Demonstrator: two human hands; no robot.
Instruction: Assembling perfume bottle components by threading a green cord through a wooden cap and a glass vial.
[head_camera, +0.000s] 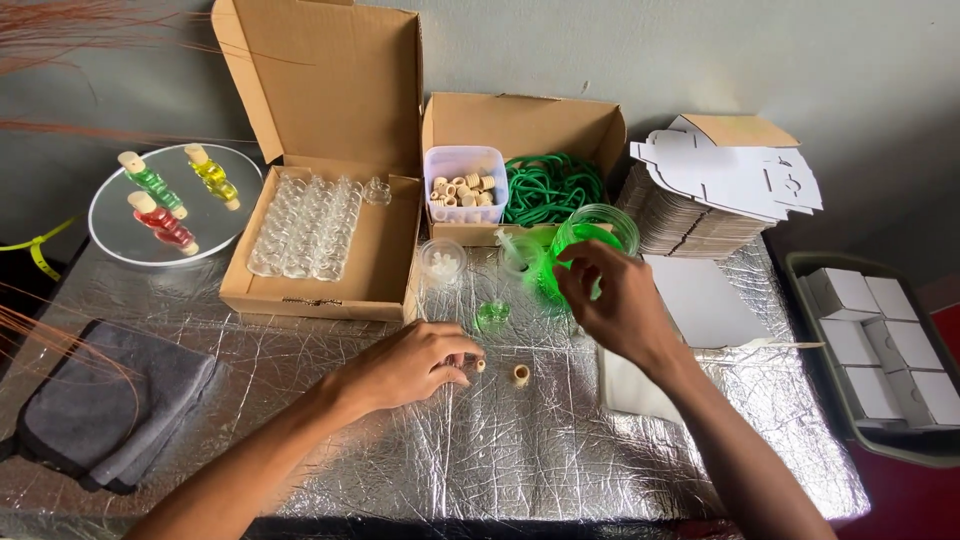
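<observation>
We take the small green-filled glass bottle (492, 315) on the foil-covered desk (400, 440) as our landmark. Our left hand (415, 362) rests on the desk just in front of the bottle and to its left, its fingers (462, 352) curled and pinched shut on a small cork (481, 365) at their tips. A second, larger cork (520, 375) stands on the foil just in front of the bottle, slightly to its right, apart from that hand. Our right hand (610, 300) hovers to the right of the bottle, in front of a glass jar of green liquid (590, 245); its fingers are bent and loosely gathered, and we cannot tell whether they hold anything. Behind the bottle and a little to its left sits an empty clear cup (441, 260). Further behind stand a tub of corks (465, 185) and a box of green cord (552, 185), and behind it to the left an open cardboard box of empty bottles (305, 225). Far to the left, a round mirror tray (110, 225) carries three filled bottles
</observation>
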